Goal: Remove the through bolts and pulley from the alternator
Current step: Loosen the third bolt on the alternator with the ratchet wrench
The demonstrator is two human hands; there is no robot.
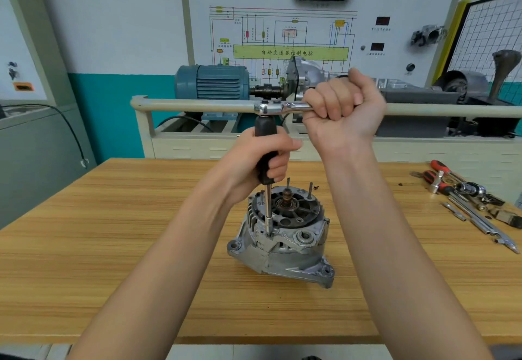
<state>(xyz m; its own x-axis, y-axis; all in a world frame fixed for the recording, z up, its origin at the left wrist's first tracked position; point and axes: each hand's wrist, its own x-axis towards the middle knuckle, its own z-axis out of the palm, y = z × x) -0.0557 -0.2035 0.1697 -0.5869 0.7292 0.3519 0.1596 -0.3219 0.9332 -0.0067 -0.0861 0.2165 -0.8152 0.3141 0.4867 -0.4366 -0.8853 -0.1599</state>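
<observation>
A silver alternator [285, 246] stands on the wooden table [113, 232] with its open rear end up. Two thin bolts [310, 190] stick up from its far rim. A black-handled socket driver [265, 159] stands upright, and its steel shaft meets a bolt hole at the alternator's near left rim. My left hand [260, 161] is wrapped around the black handle. A chrome ratchet [279, 107] sits on the driver's top end and lies level, pointing right. My right hand [341, 108] is closed in a fist on the ratchet's handle. No pulley shows.
Red-handled screwdrivers, sockets and extension bars [466, 195] lie at the table's right side. Behind the table stands a training bench with a rail [197, 105], a blue electric motor [214, 82] and a wiring diagram board [291, 34].
</observation>
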